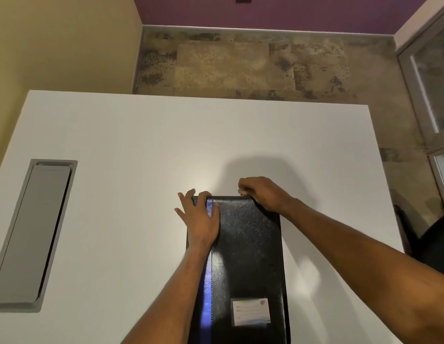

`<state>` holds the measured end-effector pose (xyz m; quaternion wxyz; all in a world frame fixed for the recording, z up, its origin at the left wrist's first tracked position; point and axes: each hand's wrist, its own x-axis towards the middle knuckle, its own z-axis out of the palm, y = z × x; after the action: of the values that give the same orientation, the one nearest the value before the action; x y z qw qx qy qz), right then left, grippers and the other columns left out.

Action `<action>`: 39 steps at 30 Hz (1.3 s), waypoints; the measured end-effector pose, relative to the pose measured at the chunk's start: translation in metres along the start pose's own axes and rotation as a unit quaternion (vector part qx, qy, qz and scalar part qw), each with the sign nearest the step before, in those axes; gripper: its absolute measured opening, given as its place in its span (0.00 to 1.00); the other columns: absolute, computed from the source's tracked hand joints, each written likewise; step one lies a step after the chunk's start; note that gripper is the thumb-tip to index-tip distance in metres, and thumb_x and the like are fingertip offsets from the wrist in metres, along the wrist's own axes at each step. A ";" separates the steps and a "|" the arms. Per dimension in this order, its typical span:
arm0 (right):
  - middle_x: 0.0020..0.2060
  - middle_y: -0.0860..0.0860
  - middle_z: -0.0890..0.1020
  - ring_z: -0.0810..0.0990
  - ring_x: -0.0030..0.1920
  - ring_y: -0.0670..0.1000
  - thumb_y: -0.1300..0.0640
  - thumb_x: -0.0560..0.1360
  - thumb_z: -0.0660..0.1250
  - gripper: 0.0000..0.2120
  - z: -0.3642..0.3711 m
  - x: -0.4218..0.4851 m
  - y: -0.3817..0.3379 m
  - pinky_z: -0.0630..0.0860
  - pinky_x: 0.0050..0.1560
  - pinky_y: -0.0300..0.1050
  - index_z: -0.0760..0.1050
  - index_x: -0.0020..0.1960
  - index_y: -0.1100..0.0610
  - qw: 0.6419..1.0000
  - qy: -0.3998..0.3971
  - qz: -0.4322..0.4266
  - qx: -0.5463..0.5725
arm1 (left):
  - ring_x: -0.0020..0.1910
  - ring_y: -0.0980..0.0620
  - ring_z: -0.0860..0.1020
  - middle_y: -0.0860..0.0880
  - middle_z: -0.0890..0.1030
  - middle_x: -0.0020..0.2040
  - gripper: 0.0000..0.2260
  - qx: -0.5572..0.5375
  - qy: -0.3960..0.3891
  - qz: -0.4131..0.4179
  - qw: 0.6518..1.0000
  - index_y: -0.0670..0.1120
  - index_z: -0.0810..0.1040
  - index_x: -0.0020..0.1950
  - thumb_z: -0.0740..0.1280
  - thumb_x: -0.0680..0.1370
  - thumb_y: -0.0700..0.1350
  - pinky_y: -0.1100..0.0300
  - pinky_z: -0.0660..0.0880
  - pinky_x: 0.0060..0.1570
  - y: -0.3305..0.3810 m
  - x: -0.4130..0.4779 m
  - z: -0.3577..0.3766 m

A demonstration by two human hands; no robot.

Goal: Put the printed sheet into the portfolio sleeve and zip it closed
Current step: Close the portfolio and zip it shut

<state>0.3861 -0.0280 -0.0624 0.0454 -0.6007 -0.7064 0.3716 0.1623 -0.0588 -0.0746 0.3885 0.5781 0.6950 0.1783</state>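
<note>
A black textured portfolio sleeve (248,247) lies lengthwise on the white table (131,145), with a blue strip down its left side and a white label (251,311) near its close end. My left hand (199,219) presses flat on the sleeve's far left corner, fingers spread. My right hand (259,192) is curled at the far edge, pinching a small thing there that looks like the zipper pull. No printed sheet shows outside the sleeve.
A grey recessed cable hatch (34,234) sits in the table at the left. Past the table's far edge lies mottled brown floor (240,63). A dark chair (429,234) stands at the right edge. A glass door (429,90) is at the far right.
</note>
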 end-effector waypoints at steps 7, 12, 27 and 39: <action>0.48 0.44 0.81 0.78 0.49 0.50 0.55 0.79 0.64 0.08 -0.010 0.002 0.005 0.79 0.51 0.52 0.81 0.51 0.48 0.996 -0.065 -0.008 -0.067 | 0.85 0.41 0.48 0.44 0.65 0.78 0.09 0.009 0.021 -0.008 1.000 0.53 0.78 0.62 0.65 0.82 0.46 0.34 0.40 0.81 0.003 0.002 0.005; 0.52 0.47 0.81 0.80 0.51 0.50 0.59 0.82 0.67 0.11 -0.020 0.015 0.000 0.79 0.53 0.51 0.85 0.58 0.49 0.996 -0.078 -0.034 -0.041 | 0.85 0.42 0.47 0.45 0.64 0.79 0.09 0.001 0.010 -0.015 1.000 0.53 0.77 0.62 0.65 0.82 0.47 0.36 0.38 0.81 0.005 0.003 0.001; 0.45 0.43 0.80 0.77 0.44 0.45 0.57 0.77 0.74 0.03 -0.018 0.010 0.002 0.73 0.44 0.41 0.85 0.50 0.52 0.986 -0.144 -0.049 -0.068 | 0.85 0.47 0.50 0.48 0.66 0.79 0.06 0.008 0.021 0.012 1.000 0.55 0.78 0.56 0.66 0.82 0.45 0.37 0.36 0.81 0.001 -0.010 0.010; 0.46 0.44 0.79 0.77 0.46 0.47 0.58 0.77 0.68 0.07 -0.008 -0.029 0.015 0.79 0.48 0.50 0.81 0.49 0.48 0.973 -0.047 -0.104 -0.202 | 0.85 0.48 0.50 0.48 0.66 0.78 0.08 -0.014 0.023 -0.005 1.000 0.58 0.75 0.52 0.67 0.81 0.44 0.38 0.38 0.82 0.001 -0.010 0.005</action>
<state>0.4106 -0.0493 -0.0544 -0.0713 -0.5030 -0.8265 0.2425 0.1667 -0.0691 -0.0735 0.3812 0.5650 0.7041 0.1992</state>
